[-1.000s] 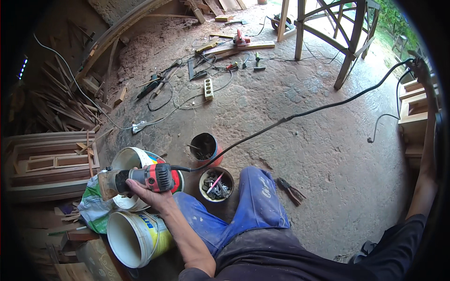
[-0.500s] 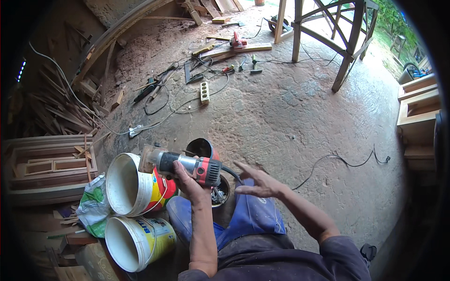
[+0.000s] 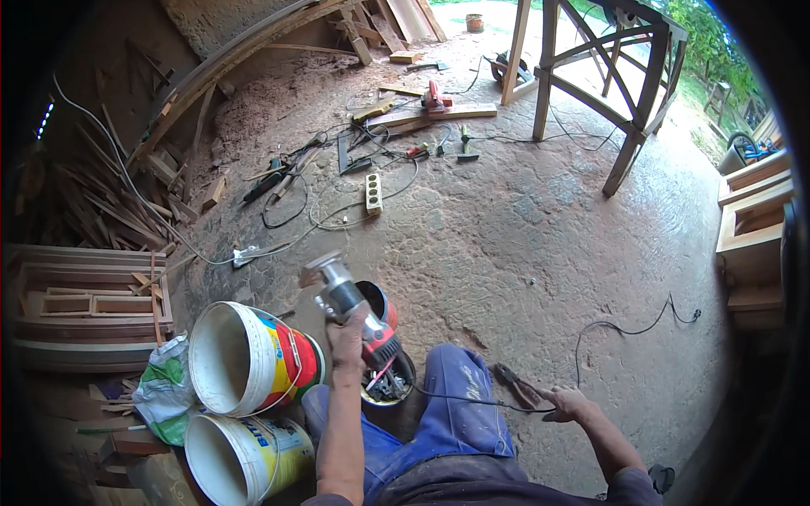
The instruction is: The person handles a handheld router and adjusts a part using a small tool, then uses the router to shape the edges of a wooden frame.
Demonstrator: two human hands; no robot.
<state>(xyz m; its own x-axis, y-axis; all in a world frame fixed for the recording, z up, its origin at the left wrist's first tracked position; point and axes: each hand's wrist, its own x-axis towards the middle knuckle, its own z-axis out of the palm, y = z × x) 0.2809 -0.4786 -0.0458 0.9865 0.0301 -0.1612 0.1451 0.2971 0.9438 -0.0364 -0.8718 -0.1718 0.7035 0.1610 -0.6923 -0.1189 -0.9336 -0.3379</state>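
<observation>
Both hands are occupied: the left hand [image 3: 346, 339] grips a red-and-silver power tool [image 3: 343, 293], its red end over the bucket of metal bits [image 3: 386, 404]; right of that bucket, the right hand [image 3: 571, 405] closes its fingers on the tool's black cord [image 3: 481, 400], near pliers [image 3: 508, 377]. Left of the bucket sit two large pails [image 3: 257, 358]; beyond it lies a cream power strip [image 3: 374, 194].

At near left, one bucket [image 3: 285, 358] sits beyond another bucket [image 3: 291, 455], a sack [image 3: 160, 396] left of both. Right of them, the left grip [image 3: 346, 341] has a power tool [image 3: 342, 293], its cord [image 3: 472, 400] running rightward to the right grip [image 3: 570, 405]. Pliers [image 3: 530, 393] lie near that. Far off lies a power strip [image 3: 374, 194], a hammer [image 3: 467, 153] to its right.
</observation>
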